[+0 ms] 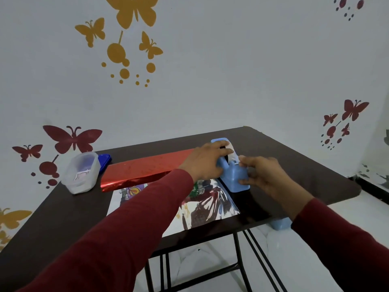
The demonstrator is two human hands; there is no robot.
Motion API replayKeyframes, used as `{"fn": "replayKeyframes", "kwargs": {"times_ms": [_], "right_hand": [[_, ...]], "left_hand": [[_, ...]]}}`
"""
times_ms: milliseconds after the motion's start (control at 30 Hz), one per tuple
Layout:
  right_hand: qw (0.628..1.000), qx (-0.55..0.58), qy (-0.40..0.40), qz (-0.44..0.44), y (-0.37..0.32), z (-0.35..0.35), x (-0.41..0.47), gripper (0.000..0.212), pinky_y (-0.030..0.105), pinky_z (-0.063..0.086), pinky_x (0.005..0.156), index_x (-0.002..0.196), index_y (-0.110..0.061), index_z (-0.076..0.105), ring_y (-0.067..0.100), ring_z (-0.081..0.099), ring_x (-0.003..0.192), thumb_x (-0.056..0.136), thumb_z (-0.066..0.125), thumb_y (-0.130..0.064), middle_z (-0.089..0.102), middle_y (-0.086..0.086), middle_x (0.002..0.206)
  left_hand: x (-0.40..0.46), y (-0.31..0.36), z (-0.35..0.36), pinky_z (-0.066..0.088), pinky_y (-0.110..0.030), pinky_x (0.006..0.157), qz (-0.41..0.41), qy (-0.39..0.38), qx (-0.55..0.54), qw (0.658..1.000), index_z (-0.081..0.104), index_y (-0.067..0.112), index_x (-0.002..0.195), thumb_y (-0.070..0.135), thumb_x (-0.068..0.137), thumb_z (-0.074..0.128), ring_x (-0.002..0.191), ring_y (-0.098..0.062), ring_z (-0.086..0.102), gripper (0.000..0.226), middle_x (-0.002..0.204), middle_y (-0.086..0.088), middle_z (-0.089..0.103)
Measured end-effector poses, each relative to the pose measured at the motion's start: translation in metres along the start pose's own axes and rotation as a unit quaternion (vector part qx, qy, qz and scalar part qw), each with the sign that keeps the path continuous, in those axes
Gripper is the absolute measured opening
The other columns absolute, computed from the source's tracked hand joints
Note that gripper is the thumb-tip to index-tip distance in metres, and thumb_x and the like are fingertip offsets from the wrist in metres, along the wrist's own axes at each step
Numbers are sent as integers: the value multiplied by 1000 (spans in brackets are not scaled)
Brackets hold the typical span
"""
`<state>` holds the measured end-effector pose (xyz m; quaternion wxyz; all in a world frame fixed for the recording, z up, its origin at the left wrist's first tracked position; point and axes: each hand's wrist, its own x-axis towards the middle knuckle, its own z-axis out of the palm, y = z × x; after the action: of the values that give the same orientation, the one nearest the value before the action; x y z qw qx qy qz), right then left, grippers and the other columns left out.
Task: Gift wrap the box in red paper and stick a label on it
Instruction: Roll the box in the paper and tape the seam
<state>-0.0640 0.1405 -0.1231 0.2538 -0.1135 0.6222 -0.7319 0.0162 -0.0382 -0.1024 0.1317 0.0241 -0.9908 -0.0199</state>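
A long box wrapped in shiny red paper (pixel 139 171) lies across the dark table (pixel 294 165), with the paper's silver reflective underside (pixel 210 207) spread toward me. A blue tape dispenser (pixel 233 175) stands at the box's right end. My left hand (pixel 206 159) grips the dispenser from the left, fingers over the tape roll. Close to its right side, my right hand (pixel 263 173) pinches at the tape near the cutter. The right end of the box is hidden behind my left hand.
A translucent plastic tub (pixel 82 171) holding small white labels sits at the table's left, with a blue lid (pixel 105 161) behind it. The table's right and near edges lie close to my hands. A blue object (pixel 280 224) shows below the near edge. The wall stands just behind.
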Motion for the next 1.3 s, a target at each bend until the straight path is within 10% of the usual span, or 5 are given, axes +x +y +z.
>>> {"fn": "replayKeyframes", "kwargs": {"times_ms": [533, 667, 800, 967, 1300], "right_hand": [[937, -336, 56, -77, -3, -6, 11, 17, 29, 56, 64, 64, -1, 71, 16, 57, 58, 79, 70, -9, 65, 10, 67], [924, -366, 27, -108, 6, -19, 6, 17, 28, 54, 75, 68, -9, 76, 14, 65, 80, 85, 77, -12, 78, -1, 105], [946, -287, 11, -150, 5, -31, -9, 23, 36, 53, 99, 71, -14, 76, 11, 66, 111, 92, 75, -21, 72, -6, 124], [937, -270, 5, -224, -4, -25, -34, 10, 15, 48, 78, 98, -21, 81, -2, 68, 98, 96, 72, -25, 75, -13, 112], [924, -319, -63, -203, -17, 23, -44, 6, 35, 60, 82, 95, -27, 80, 19, 70, 87, 94, 74, -30, 75, 1, 85]], "left_hand": [[-10, 11, -1, 51, -46, 98, -15, -33, 20, 999, 42, 31, 154, 19, 85, 62, 135, -33, 49, 73, 169, 9, 18], [-13, 15, -7, 49, -45, 100, -10, -22, 19, 1000, 48, 28, 151, 17, 86, 61, 139, -29, 45, 68, 167, 7, 28], [-20, 22, -12, 50, -36, 98, -41, 70, -113, 990, 68, 23, 133, 15, 90, 61, 124, -19, 56, 45, 136, 1, 64], [-31, 35, -35, 50, -14, 73, -60, 64, -312, 946, 79, 26, 111, 31, 91, 76, 72, 7, 61, 21, 81, 25, 72], [-70, 17, -58, 44, -17, 58, -48, 97, -283, 953, 77, 12, 81, 21, 91, 77, 54, 1, 51, 13, 66, 5, 68]]}}
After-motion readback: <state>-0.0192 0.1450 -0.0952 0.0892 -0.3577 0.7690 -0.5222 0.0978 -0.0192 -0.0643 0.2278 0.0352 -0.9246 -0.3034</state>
